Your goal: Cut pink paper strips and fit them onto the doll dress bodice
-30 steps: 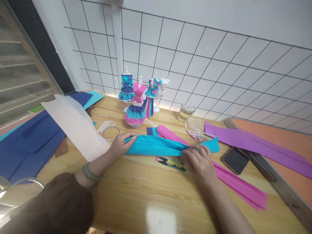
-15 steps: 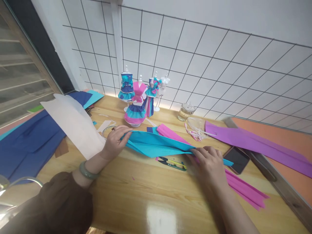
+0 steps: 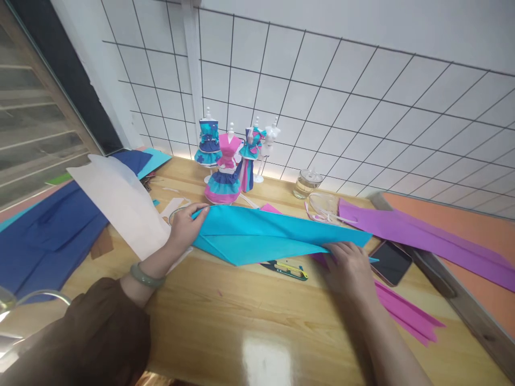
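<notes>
A long strip of turquoise fabric (image 3: 257,230) is stretched between my hands, partly unfolded, with a fold line along it. My left hand (image 3: 188,222) pinches its upper left end between thumb and fingers. Lower on the right, my right hand (image 3: 349,265) has its fingers closed on the lower edge. Yellow and dark green thread snips (image 3: 287,269) lie on the table just below the fabric. Pink fabric (image 3: 406,311) sticks out to the right of my right wrist, and a black phone (image 3: 390,262) lies beyond that hand.
Small mannequins in doll dresses (image 3: 223,185) stand at the back, beside a glass jar (image 3: 308,184). Purple fabric (image 3: 422,236) crosses the right edge. White paper (image 3: 120,198) and navy fabric (image 3: 52,230) cover the left of the wooden table (image 3: 225,327).
The turquoise fabric has opened out wider, its upper layer now reaching past my right hand. My left hand has shifted slightly left and up; more of the pink strip behind is covered.
</notes>
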A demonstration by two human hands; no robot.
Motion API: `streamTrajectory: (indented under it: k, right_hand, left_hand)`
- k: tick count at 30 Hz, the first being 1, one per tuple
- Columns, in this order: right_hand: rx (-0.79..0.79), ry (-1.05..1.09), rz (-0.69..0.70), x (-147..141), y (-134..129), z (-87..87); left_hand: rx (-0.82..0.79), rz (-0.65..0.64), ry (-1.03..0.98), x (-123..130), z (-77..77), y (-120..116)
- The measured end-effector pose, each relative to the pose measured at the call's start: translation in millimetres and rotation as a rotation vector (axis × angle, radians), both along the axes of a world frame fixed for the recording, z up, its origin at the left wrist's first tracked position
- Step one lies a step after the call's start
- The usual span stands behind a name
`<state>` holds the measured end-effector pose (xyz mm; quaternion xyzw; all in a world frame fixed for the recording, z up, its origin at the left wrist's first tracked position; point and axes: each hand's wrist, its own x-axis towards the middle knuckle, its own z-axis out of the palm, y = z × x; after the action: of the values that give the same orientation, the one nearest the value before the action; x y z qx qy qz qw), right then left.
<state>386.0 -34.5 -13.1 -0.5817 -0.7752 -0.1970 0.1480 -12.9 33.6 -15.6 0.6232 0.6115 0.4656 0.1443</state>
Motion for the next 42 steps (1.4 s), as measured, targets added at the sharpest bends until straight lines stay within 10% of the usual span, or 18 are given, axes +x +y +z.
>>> streamTrajectory:
  k: [9,15,18,27,32,42]
  right_hand:
    - [-0.059,0.021,0.059,-3.3,2.1,-5.7]
    - [-0.175,0.005,0.113,1.5,3.1,-7.4]
    - [-0.188,0.003,0.150,4.4,5.7,-10.3]
    - [0.070,0.130,0.320,-38.5,-11.7,10.2]
    - [-0.067,0.122,0.616,-83.8,-25.1,7.0]
    - [-0.202,0.048,0.595,-88.0,-21.7,-8.4]
  left_hand:
    - [0.342,-0.023,0.359,2.4,3.2,-2.2]
    - [0.362,-0.681,0.588,35.4,12.2,-37.0]
    - [0.281,-0.802,0.729,45.5,6.9,-45.1]
    - [-0.014,-0.601,0.495,43.3,-13.5,-30.5]
    - [-0.161,-0.551,0.308,42.9,-10.5,-28.0]
    - [-0.156,-0.540,0.336,44.9,-7.3,-29.0]
